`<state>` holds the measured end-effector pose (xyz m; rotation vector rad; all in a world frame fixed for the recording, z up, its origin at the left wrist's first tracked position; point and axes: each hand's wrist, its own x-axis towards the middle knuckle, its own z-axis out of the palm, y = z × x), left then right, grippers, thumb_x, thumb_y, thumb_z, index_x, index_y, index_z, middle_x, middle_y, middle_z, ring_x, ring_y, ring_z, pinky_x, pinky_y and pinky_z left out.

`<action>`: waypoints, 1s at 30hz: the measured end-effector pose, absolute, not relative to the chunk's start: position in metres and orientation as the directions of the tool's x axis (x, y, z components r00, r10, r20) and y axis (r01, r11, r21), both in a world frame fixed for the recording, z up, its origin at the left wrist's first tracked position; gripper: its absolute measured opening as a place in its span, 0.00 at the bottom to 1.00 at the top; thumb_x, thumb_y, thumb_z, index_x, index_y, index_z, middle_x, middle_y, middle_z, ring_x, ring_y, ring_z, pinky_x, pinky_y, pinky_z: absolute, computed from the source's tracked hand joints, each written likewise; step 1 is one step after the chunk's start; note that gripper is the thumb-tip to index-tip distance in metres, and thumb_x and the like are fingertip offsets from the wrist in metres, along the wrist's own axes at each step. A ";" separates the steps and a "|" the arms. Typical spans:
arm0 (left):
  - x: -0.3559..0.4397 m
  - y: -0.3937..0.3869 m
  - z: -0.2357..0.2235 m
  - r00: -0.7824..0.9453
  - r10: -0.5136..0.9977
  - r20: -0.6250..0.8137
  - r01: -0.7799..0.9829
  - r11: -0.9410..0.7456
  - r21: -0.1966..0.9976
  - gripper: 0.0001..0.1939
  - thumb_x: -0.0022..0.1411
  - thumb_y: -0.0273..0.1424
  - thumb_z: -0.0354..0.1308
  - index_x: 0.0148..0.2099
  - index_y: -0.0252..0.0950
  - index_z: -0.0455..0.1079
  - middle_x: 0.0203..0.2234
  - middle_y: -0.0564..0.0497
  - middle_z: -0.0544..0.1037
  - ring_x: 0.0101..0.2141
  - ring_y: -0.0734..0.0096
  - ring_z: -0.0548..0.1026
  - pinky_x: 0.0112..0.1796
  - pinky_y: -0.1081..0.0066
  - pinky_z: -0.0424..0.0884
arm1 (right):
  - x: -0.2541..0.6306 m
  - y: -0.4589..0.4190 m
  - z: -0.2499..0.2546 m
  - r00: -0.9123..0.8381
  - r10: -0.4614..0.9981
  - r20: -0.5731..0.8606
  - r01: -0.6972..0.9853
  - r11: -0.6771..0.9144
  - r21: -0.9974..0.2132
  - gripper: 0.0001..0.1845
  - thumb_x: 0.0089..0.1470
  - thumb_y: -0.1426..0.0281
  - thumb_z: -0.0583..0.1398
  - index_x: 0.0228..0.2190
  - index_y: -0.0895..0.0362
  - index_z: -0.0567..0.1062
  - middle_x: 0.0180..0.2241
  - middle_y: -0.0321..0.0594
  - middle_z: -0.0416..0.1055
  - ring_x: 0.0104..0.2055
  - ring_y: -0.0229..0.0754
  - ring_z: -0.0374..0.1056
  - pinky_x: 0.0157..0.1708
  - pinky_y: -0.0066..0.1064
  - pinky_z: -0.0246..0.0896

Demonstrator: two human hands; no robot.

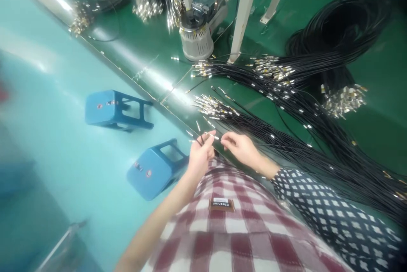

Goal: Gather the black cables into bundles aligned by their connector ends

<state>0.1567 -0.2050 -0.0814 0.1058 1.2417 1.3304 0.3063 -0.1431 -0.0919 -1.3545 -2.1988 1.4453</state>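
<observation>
My left hand [202,151] is closed around a few thin black cables [200,138] whose metal-tipped ends stick up past the fingers. One pale connector end [213,136] points from this grip toward my right hand [240,147]. The fingers of that right hand are pinched together just beside the connector; whatever sits between them is too small to make out. Just beyond both hands, a bundle of black cables [263,130] with silvery connector ends [213,106] lies along the green bench top.
More black cable bundles [286,90] and a large coil [337,22] lie on the green surface [254,106]. A grey machine [197,39] stands by white posts [244,9]. Two blue stools [101,106] [149,172] are on the floor to the left.
</observation>
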 end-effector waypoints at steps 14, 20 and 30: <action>0.150 -0.199 -0.070 -0.283 0.742 -0.608 -0.674 0.298 0.676 0.18 0.49 0.36 0.70 0.39 0.28 0.74 0.12 0.65 0.48 0.13 0.86 0.47 0.17 0.78 0.46 | 0.386 -0.157 -0.128 -0.532 0.822 -0.202 0.782 0.386 -0.490 0.13 0.61 0.63 0.55 0.34 0.53 0.78 0.41 0.42 0.74 0.41 0.46 0.70 0.36 0.33 0.63; 0.150 -0.196 -0.059 -0.204 0.766 -0.610 -0.692 0.328 0.643 0.17 0.52 0.35 0.68 0.40 0.28 0.73 0.12 0.65 0.48 0.14 0.86 0.46 0.17 0.78 0.46 | 0.352 -0.163 -0.099 -0.606 0.786 -0.124 0.659 0.409 -0.631 0.14 0.62 0.61 0.54 0.41 0.52 0.76 0.39 0.42 0.75 0.42 0.44 0.69 0.40 0.33 0.62; 0.164 -0.197 -0.056 -0.117 0.799 -0.590 -0.647 0.389 0.656 0.25 0.52 0.41 0.66 0.47 0.29 0.72 0.13 0.65 0.47 0.15 0.84 0.46 0.18 0.77 0.46 | 0.305 -0.169 -0.073 -0.621 0.768 -0.156 0.558 0.294 -0.776 0.17 0.63 0.66 0.50 0.25 0.55 0.71 0.24 0.35 0.72 0.27 0.37 0.65 0.29 0.27 0.53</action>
